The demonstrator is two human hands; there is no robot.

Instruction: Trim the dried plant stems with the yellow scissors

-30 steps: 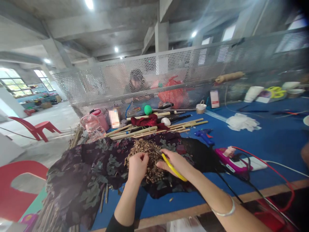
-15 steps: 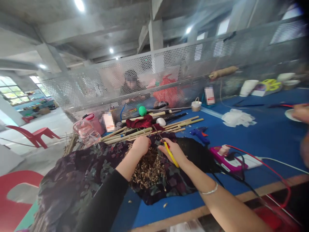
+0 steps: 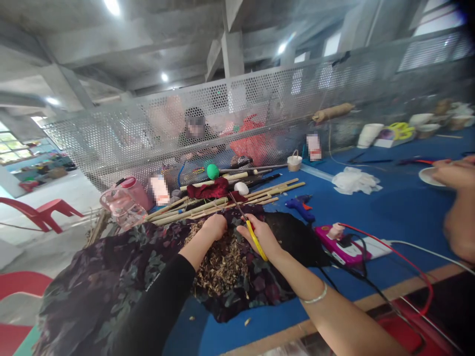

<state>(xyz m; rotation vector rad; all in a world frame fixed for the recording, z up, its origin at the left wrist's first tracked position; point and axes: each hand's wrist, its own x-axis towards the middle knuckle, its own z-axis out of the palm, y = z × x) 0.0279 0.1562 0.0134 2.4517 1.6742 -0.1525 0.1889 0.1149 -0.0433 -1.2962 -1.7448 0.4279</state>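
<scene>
My left hand [image 3: 215, 227] is closed at the upper edge of a heap of dry brown plant bits [image 3: 222, 272]; whatever its fingers pinch is too small or hidden to name. The heap lies on a dark floral cloth [image 3: 100, 277] spread over the table. To the right of it, my right hand [image 3: 265, 236] is wrapped round scissors with a yellow handle [image 3: 255, 240]. Their blades point up and away, toward a bundle of thin sticks [image 3: 208, 207] behind the cloth.
A blue glue gun [image 3: 302, 206] and a magenta power strip [image 3: 345, 244] with cables lie at right. Beyond are crumpled white material [image 3: 354, 180] and another person's hand [image 3: 452, 173]. A pink jug [image 3: 128, 195] stands at left. A perforated metal screen [image 3: 148, 133] closes off the back.
The camera view has turned slightly right, so the scene sits further left. Both hands stay by the heap, the right still holding the scissors. More of the other person's hands shows.
</scene>
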